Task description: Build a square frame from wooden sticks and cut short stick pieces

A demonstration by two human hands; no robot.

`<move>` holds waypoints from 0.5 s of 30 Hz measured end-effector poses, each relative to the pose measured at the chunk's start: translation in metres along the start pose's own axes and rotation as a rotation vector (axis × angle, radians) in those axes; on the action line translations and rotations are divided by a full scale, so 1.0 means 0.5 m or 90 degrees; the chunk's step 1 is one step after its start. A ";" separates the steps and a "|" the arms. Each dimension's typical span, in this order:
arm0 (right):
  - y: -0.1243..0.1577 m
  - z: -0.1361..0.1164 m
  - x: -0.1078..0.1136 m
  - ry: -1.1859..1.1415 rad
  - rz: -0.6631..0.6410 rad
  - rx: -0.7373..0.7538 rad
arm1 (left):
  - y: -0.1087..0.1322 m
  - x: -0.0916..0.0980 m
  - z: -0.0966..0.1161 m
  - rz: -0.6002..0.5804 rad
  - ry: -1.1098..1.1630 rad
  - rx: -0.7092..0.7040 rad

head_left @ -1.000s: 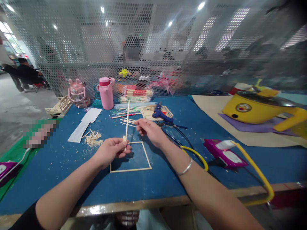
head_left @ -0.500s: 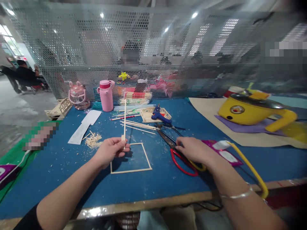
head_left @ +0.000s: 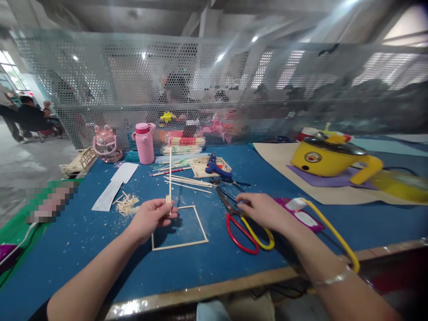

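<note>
My left hand (head_left: 155,216) is closed on several thin wooden sticks (head_left: 170,178), short pieces bundled with a longer one standing upright. Just below and to its right, a four-sided frame of wooden sticks (head_left: 182,245) lies flat, its left corner partly covered by the hand. My right hand (head_left: 259,211) is over the table with its fingertips closed at the near end of a dark blue pen-like rod (head_left: 228,192). Right beside those fingers lie scissors (head_left: 241,234) with one red and one yellow handle, blades pointing away.
Behind are loose sticks (head_left: 189,182), a blue glue gun (head_left: 217,169) on a small stick model and a pink bottle (head_left: 145,145). Wood scraps (head_left: 127,205) and white paper strips (head_left: 115,185) lie left. A yellow pot (head_left: 321,156) and a purple power strip (head_left: 309,218) are right.
My right hand has moved left off the scissors' handles, which have swung slightly left and now show more fully. My left hand keeps its hold on the sticks. The view has tilted up a little.
</note>
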State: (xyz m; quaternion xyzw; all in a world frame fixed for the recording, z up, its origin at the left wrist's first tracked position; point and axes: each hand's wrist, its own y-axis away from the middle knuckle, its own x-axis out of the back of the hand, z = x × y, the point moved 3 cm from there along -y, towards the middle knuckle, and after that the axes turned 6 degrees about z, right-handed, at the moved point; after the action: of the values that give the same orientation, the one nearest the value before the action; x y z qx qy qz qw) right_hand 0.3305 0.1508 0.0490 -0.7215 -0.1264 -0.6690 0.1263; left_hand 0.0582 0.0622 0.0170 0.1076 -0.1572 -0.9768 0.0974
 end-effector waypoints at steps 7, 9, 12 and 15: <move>-0.087 0.004 -0.034 0.033 0.014 -0.063 | 0.001 -0.002 0.004 -0.009 -0.003 -0.012; -0.080 0.001 -0.024 0.036 0.046 -0.088 | 0.000 -0.002 0.004 -0.009 -0.004 -0.016; -0.053 -0.005 0.016 -0.006 0.158 -0.152 | 0.000 -0.001 0.003 -0.015 -0.006 -0.021; -0.022 -0.024 0.061 -0.268 0.343 -0.177 | 0.003 -0.001 0.005 -0.025 -0.008 -0.051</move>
State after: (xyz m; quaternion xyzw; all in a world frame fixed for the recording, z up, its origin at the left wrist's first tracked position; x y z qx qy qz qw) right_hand 0.3177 0.1573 0.0807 -0.8611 0.1370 -0.4591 0.1699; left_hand 0.0584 0.0618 0.0199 0.1008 -0.1161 -0.9847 0.0819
